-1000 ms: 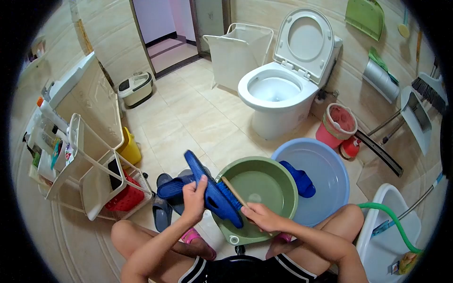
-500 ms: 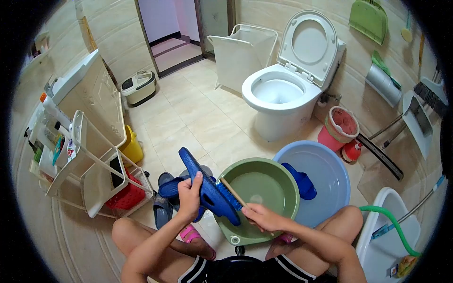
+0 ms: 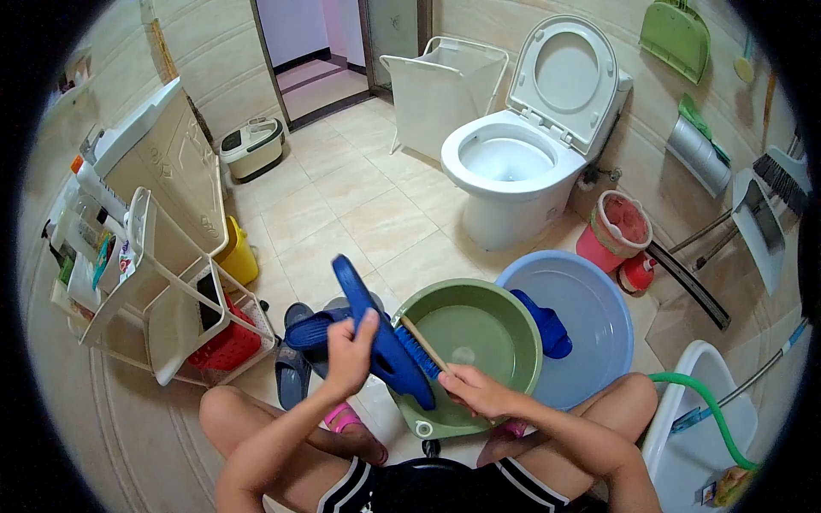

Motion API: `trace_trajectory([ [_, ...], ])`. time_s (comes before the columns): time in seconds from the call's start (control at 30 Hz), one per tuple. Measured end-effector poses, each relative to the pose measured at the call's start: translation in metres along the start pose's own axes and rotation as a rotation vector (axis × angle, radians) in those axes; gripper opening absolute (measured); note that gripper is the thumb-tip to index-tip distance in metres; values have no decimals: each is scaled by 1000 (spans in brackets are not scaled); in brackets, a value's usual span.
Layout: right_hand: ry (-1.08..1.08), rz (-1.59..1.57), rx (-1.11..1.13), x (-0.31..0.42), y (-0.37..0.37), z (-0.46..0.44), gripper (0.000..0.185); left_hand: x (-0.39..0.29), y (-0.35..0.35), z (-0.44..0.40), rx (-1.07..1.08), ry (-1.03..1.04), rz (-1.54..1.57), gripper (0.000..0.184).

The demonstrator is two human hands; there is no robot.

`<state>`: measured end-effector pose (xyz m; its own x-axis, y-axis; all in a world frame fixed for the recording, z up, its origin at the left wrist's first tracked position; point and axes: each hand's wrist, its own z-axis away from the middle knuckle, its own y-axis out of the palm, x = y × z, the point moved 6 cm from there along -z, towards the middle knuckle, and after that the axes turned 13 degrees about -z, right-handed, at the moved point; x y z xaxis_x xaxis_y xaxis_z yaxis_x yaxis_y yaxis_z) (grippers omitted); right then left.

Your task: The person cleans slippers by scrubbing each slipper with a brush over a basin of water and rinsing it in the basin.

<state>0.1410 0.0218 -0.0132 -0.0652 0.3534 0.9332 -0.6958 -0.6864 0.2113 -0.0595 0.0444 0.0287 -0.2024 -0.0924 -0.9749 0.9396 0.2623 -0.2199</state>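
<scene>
My left hand (image 3: 351, 352) grips a blue slipper (image 3: 389, 346), tilted over the left edge of a green basin (image 3: 513, 329) with water in it. Closed round the wooden handle of a brush (image 3: 421, 344) is my right hand (image 3: 469, 391); the blue bristles touch the slipper's side. Another blue slipper (image 3: 549, 325) lies in the light blue basin (image 3: 590, 368) on the right. Left of my left hand, a further blue slipper (image 3: 310, 332) shows, partly hidden, near grey slippers (image 3: 293, 376) on the floor.
Ahead stand a white toilet (image 3: 500, 184) and a laundry hamper (image 3: 436, 111). To the right are a pink bin (image 3: 611, 231), a red bottle (image 3: 635, 272), a white tub (image 3: 667, 445) and a green hose (image 3: 714, 398). A rack (image 3: 167, 342) and yellow bucket (image 3: 237, 255) stand left.
The blue slipper in my left hand has shifted and turned slightly, its upper end rising. The brush stays against its side in my right hand. The camera view has shifted a little.
</scene>
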Motion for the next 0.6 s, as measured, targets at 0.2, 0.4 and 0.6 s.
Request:
trace_trajectory([
  [0.2, 58, -117, -54, -12, -7, 1, 38, 21, 44, 36, 166, 136, -105, 41],
  [0.4, 43, -59, -2, -11, 2, 1, 38, -5, 0, -3, -42, -2, 120, 46],
  [0.6, 42, -138, -38, -13, -4, 3, 39, 11, 49, 46, 170, 187, -67, 46],
])
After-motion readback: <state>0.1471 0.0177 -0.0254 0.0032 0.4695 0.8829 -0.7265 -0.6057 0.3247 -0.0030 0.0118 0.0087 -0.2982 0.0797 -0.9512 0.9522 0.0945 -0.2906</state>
